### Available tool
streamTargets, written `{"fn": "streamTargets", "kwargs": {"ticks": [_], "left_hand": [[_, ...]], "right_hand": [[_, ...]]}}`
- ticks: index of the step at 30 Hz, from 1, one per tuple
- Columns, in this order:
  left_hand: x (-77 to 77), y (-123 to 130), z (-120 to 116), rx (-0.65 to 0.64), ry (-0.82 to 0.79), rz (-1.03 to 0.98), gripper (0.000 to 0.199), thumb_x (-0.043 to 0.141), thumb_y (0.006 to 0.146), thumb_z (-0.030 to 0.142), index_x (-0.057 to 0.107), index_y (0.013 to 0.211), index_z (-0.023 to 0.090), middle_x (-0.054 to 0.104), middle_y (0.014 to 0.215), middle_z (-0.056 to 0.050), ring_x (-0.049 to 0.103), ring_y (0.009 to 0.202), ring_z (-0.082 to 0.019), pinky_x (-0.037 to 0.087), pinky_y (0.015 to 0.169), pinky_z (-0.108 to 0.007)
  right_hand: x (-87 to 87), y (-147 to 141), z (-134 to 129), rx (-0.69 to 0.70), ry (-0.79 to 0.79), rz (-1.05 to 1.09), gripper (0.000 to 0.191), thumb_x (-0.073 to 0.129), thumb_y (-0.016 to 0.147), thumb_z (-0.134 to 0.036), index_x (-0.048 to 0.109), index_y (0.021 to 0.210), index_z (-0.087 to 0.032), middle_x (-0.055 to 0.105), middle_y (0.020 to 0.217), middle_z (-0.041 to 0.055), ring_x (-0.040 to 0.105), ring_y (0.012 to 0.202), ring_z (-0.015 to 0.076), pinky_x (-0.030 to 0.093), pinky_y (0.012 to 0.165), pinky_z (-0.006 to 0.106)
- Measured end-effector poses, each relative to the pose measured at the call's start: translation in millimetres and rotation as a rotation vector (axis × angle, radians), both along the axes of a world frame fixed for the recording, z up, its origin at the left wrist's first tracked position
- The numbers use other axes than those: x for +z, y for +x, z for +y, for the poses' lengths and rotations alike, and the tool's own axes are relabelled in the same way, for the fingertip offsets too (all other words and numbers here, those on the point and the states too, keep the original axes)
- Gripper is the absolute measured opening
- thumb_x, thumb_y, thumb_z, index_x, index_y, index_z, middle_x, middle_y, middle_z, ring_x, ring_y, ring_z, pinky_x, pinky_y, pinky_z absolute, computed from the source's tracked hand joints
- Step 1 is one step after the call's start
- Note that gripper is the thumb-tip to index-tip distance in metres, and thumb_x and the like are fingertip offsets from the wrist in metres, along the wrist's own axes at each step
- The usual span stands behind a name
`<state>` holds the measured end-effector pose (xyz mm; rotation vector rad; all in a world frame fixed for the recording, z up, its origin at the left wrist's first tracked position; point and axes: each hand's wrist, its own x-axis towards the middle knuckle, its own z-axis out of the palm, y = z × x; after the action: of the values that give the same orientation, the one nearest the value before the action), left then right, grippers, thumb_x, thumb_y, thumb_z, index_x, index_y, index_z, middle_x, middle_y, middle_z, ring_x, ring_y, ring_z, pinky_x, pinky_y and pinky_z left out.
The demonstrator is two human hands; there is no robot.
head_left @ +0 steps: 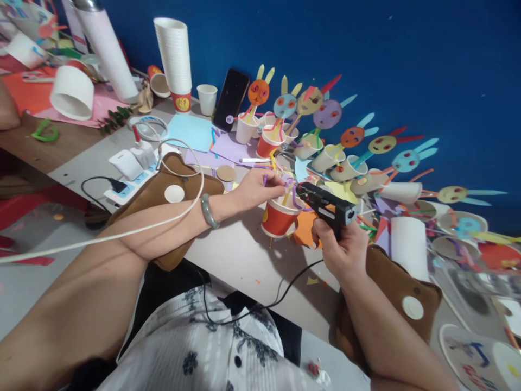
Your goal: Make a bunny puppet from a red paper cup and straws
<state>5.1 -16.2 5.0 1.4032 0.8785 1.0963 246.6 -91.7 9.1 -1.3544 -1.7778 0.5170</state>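
My right hand is wrapped round the grip of a black hot glue gun, its nozzle pointing left over a red paper cup. A black cord runs down from the gun across my lap. My left hand, with a bangle at the wrist, pinches a purple paper strip at the cup's rim, close to the nozzle. A yellow strip also stands in this cup. Exactly where the nozzle touches is too small to tell. An orange paper piece lies behind the cup, partly hidden.
Paper-cup figures with round faces and long ears line the blue wall. Stacked white cups, a phone and a power strip stand at the left. A white cable crosses my left arm. Brown cushions lie under both arms.
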Motion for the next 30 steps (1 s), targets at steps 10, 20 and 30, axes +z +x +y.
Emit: {"fn": "streamTargets", "kwargs": {"ticks": [10, 20, 30], "left_hand": [[-0.4, 1.4, -0.6, 0.017, -0.003, 0.006, 0.01, 0.075, 0.079, 0.017, 0.07, 0.071, 0.014, 0.065, 0.069, 0.001, 0.053, 0.069, -0.01, 0.043, 0.067, -0.026], [3.0, -0.2, -2.8, -0.015, -0.025, -0.015, 0.011, 0.076, 0.082, 0.016, 0.072, 0.072, 0.013, 0.067, 0.071, -0.001, 0.057, 0.07, -0.011, 0.046, 0.071, -0.028], [4.6, 1.0, -2.7, 0.011, -0.007, -0.003, 0.019, 0.074, 0.082, 0.013, 0.065, 0.065, 0.015, 0.061, 0.066, 0.002, 0.051, 0.067, -0.009, 0.044, 0.069, -0.027]], "right_hand": [[-0.3, 1.7, 0.3, 0.017, -0.064, 0.037, 0.056, 0.059, 0.101, -0.069, 0.057, 0.066, -0.024, 0.056, 0.056, -0.0001, 0.052, 0.051, 0.015, 0.043, 0.049, 0.031], [-3.6, 0.7, 2.1, 0.057, -0.082, 0.082, 0.052, 0.056, 0.102, -0.068, 0.056, 0.073, -0.026, 0.056, 0.058, -0.0002, 0.053, 0.051, 0.0158, 0.044, 0.047, 0.031], [-6.5, 1.7, 3.6, 0.069, -0.122, 0.066, 0.054, 0.057, 0.101, -0.07, 0.053, 0.072, -0.025, 0.056, 0.059, -0.0004, 0.052, 0.051, 0.0149, 0.044, 0.046, 0.03]]}}
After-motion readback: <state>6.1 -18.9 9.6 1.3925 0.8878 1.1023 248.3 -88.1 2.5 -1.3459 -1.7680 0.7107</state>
